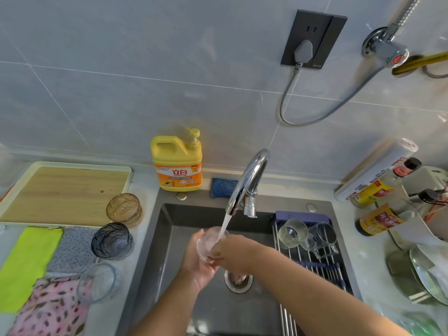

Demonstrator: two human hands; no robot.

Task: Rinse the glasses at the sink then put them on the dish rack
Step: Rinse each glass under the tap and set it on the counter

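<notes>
Both forearms come in from the bottom edge and meet over the sink [184, 221], just above its drain [238, 280]. The left hand [196, 265] cups a clear glass [208, 241] from below, its fingers curled round the wall. The right hand [232, 253] lies on the right side of this glass with fingers bent onto it — whether they reach inside, I cannot tell. The glass is held mouth-up under the water stream [224, 224], which falls from the faucet [249, 180] at the back edge of the sink. I judge that the rinsing step is in hand.

On the counter left of the sink stand three more, from near to far: a clear tumbler [98, 282], a dark grey glass [112, 241] and an amber glass [124, 209]. Across the right part of the sink lies the dish rack [312, 265], with a ribbed glass [293, 230] and a glass mug [323, 235] at its far end.

The next move probably calls for pouring the water out and carrying the wet glass rightward to the rack — with a firm hold, because wet glass slips, and without knocking the two already there. Behind the sink stands a yellow detergent bottle [177, 163].
</notes>
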